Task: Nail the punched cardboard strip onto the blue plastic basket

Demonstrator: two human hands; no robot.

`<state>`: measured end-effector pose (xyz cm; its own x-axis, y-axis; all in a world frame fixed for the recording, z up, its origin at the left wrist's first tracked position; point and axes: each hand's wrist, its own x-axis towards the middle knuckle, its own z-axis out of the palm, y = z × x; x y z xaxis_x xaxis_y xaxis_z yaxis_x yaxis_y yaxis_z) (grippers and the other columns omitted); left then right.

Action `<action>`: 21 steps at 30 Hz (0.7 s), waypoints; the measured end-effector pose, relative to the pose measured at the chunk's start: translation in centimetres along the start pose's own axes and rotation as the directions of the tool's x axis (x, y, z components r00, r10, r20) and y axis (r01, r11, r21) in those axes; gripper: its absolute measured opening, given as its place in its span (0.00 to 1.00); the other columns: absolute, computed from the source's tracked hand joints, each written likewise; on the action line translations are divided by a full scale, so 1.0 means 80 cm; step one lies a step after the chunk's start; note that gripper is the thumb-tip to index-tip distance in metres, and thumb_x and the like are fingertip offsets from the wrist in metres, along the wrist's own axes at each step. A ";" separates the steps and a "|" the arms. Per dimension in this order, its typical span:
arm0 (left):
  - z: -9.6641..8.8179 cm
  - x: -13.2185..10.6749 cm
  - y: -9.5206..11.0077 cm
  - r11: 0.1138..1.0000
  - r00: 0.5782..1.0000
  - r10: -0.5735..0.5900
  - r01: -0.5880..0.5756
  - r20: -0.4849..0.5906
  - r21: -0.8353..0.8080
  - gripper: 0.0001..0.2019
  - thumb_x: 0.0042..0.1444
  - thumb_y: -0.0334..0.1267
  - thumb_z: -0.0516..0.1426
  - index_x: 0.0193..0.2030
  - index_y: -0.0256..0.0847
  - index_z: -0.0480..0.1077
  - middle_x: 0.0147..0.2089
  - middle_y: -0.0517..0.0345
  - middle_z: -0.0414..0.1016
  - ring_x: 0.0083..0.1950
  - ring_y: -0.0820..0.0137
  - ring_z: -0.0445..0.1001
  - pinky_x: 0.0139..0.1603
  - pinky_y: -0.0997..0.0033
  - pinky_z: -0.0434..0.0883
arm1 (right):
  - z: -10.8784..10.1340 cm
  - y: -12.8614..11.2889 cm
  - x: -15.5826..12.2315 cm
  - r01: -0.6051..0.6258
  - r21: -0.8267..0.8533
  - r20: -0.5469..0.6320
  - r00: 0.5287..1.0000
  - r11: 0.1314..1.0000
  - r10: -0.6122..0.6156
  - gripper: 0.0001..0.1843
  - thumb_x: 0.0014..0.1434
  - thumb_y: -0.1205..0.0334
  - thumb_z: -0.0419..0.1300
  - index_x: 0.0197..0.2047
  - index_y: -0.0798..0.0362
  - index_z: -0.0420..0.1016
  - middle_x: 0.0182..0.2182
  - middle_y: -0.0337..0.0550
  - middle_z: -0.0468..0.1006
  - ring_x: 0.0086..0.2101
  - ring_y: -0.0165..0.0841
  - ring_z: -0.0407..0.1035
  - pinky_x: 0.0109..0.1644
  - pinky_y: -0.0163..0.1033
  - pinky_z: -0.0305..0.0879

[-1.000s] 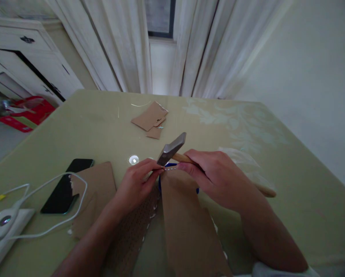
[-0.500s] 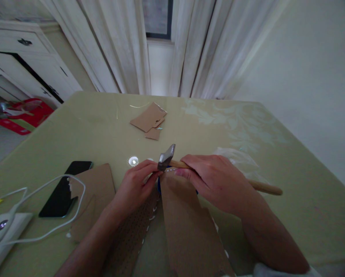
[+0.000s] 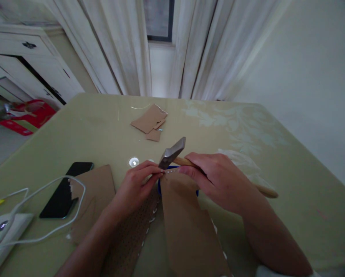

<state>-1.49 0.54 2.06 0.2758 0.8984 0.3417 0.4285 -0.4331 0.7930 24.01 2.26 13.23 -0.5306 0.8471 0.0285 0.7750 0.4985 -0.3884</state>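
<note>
My right hand (image 3: pixel 218 177) is closed around the wooden handle of a hammer (image 3: pixel 171 152). The metal head sits just over the far left corner of a long brown cardboard strip (image 3: pixel 186 219), close to my left fingertips. A row of small white dots runs along that far edge. My left hand (image 3: pixel 139 184) pinches at the corner with thumb and fingers; whatever is between them is too small to name. Something blue (image 3: pixel 159 188) shows beneath the strip. Partly under my left forearm lies a dark strip dotted with holes (image 3: pixel 132 227), with white bits along its edge.
On the left are a phone (image 3: pixel 63 192), a cardboard piece (image 3: pixel 96 192) overlapping it, a white cable (image 3: pixel 45 236) and a white power strip (image 3: pixel 9 238). Cardboard scraps (image 3: pixel 151 119) lie farther back. A clear round thing (image 3: pixel 133 162) and thin plastic (image 3: pixel 241 161) flank my hands.
The hammer's head has tipped up and to the right, and its handle end has dropped slightly. My left hand keeps its pinch at the cardboard corner.
</note>
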 end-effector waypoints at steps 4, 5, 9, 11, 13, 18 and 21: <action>-0.005 -0.001 0.003 0.999 0.998 -0.040 0.040 0.056 -0.006 0.04 0.72 0.37 0.64 0.48 0.45 0.82 0.52 0.53 0.86 0.54 0.63 0.84 0.56 0.65 0.79 | 0.002 0.002 0.000 0.033 -0.028 0.040 0.999 0.999 -0.031 0.21 0.82 0.52 0.55 0.37 0.52 0.75 0.31 0.40 0.80 0.30 0.34 0.67 0.38 0.43 0.48; -0.004 -0.002 0.004 0.998 0.997 -0.057 0.057 0.058 0.001 0.05 0.70 0.39 0.66 0.49 0.45 0.82 0.53 0.53 0.86 0.54 0.61 0.84 0.57 0.62 0.79 | 0.003 0.002 0.000 0.042 -0.029 0.036 0.998 0.999 -0.041 0.20 0.82 0.52 0.55 0.38 0.52 0.75 0.31 0.41 0.80 0.30 0.34 0.68 0.38 0.43 0.48; 0.003 -0.006 0.000 0.987 0.985 -0.160 0.160 0.069 0.009 0.21 0.61 0.47 0.74 0.57 0.45 0.80 0.56 0.51 0.86 0.54 0.55 0.84 0.56 0.55 0.81 | 0.004 -0.001 0.000 0.025 0.016 0.004 1.000 1.000 -0.025 0.20 0.82 0.51 0.55 0.39 0.52 0.76 0.32 0.41 0.81 0.31 0.34 0.69 0.38 0.42 0.51; 0.006 -0.008 -0.003 0.980 0.976 -0.201 0.201 0.081 0.005 0.23 0.60 0.48 0.74 0.58 0.45 0.79 0.55 0.50 0.86 0.53 0.55 0.84 0.55 0.54 0.81 | 0.005 -0.004 0.002 0.003 0.019 0.019 1.000 1.000 -0.004 0.20 0.82 0.50 0.55 0.40 0.52 0.77 0.33 0.42 0.82 0.31 0.35 0.71 0.39 0.42 0.52; 0.008 -0.008 -0.004 0.977 0.974 -0.212 0.213 0.085 -0.008 0.21 0.60 0.48 0.74 0.56 0.45 0.80 0.53 0.51 0.87 0.52 0.55 0.85 0.55 0.54 0.82 | 0.007 -0.006 0.004 0.011 -0.015 0.066 0.998 1.000 -0.010 0.20 0.82 0.51 0.57 0.40 0.52 0.78 0.34 0.44 0.84 0.33 0.36 0.73 0.39 0.42 0.52; 0.007 -0.005 0.000 0.980 0.979 -0.193 0.196 0.060 -0.038 0.18 0.59 0.47 0.73 0.53 0.45 0.80 0.49 0.52 0.88 0.50 0.56 0.86 0.52 0.56 0.82 | 0.010 -0.005 0.005 0.053 -0.028 0.094 0.994 0.998 -0.050 0.19 0.82 0.51 0.57 0.41 0.52 0.79 0.37 0.45 0.86 0.35 0.37 0.75 0.39 0.42 0.52; 0.006 -0.005 0.000 0.977 0.976 -0.208 0.211 0.067 -0.033 0.20 0.59 0.48 0.74 0.54 0.44 0.81 0.51 0.50 0.88 0.50 0.55 0.86 0.53 0.55 0.82 | 0.009 -0.002 0.004 0.016 -0.007 0.032 0.999 1.000 -0.015 0.20 0.82 0.50 0.56 0.41 0.52 0.78 0.35 0.43 0.84 0.32 0.36 0.73 0.38 0.42 0.52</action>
<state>-1.16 0.16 1.67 0.2378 0.9619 0.1346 0.4481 -0.2316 0.8634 23.50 2.32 12.59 -0.5531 0.8331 0.0052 0.7690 0.5130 -0.3814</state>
